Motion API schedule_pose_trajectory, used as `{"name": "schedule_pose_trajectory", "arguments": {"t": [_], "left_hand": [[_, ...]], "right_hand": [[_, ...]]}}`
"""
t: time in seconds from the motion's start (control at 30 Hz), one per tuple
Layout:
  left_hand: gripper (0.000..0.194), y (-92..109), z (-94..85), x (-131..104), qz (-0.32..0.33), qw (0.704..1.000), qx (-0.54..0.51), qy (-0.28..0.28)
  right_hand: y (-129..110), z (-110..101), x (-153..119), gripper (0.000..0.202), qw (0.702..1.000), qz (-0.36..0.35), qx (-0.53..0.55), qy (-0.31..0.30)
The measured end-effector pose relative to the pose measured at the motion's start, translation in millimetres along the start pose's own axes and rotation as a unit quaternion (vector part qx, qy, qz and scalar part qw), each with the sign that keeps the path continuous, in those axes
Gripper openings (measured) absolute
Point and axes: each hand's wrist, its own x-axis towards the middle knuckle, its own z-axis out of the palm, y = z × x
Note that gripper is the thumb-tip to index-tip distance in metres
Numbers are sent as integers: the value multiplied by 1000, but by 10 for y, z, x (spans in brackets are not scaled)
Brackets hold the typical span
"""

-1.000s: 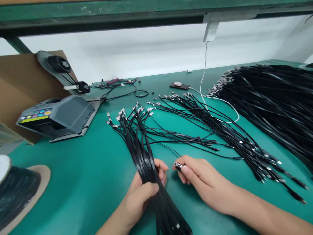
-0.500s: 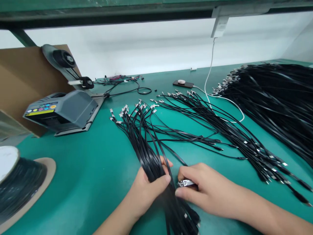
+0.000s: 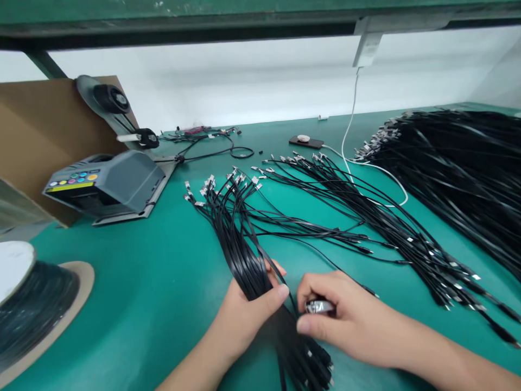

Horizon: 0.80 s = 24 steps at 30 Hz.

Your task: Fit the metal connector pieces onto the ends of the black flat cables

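A thick bundle of black cables (image 3: 244, 255) with silver plugs at its far end runs down through my left hand (image 3: 252, 309). The fingers and thumb are closed round it, and its near ends fan out at the bottom of the view. Just right of the bundle is my right hand (image 3: 345, 317), closed on a small silver nail clipper (image 3: 319, 307), partly hidden by the fingers. A single strand stands slightly apart between thumb and clipper. Beyond the right hand, one loose cable (image 3: 321, 252) reaches out from under the bundle.
More cables (image 3: 378, 217) lie to the right, with a large black cable pile (image 3: 459, 163) behind. A grey tape dispenser (image 3: 118, 182) and a spool (image 3: 44, 293) stand left. At the back a phone (image 3: 307, 142) is wired to a white cord (image 3: 345, 125). A shelf edge (image 3: 244, 24) overhangs.
My right hand has shifted slightly right, away from the bundle, with the clipper. The loose cable beyond it now lies farther right, its end showing. My left thumb has moved slightly right.
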Motion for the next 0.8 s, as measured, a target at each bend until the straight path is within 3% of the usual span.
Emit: {"name": "schedule_pose_trajectory", "arguments": {"t": [0.1, 0.27, 0.43, 0.57, 0.8], "left_hand": [[30, -18, 0, 18, 13, 1000, -2, 4], [32, -23, -4, 26, 9, 1000, 9, 22], [40, -54, -47, 37, -12, 1000, 22, -10], [39, -67, -73, 45, -10, 999, 45, -22], [38, -70, -93, 48, -32, 999, 33, -19]], "right_hand": [[-59, 95, -30, 14, 998, 26, 46, -38], [-56, 99, 27, 16, 998, 43, 41, -22], [-36, 52, 63, 18, 999, 36, 30, 18], [-21, 70, 16, 17, 998, -11, 60, -25], [-30, 108, 32, 25, 991, 16, 85, -99]]}}
